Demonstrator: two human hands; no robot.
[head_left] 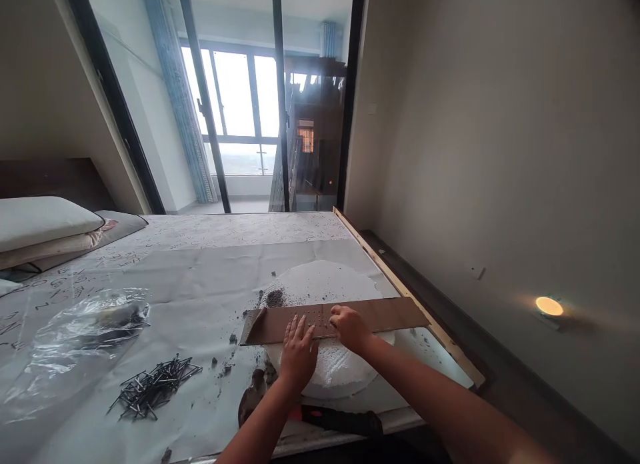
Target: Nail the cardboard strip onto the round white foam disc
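Here the left hand point(299, 347) is pressing flat, fingers spread, on the perforated board point(333, 319) over the foam disc point(330, 371); the right hand point(350, 325) is pinching something tiny at a hole, probably seating a nail, which wants steadiness.

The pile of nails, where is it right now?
In the head view the pile of nails lies low on the left of the covered surface, just below the clear plastic bag and left of the left hand.
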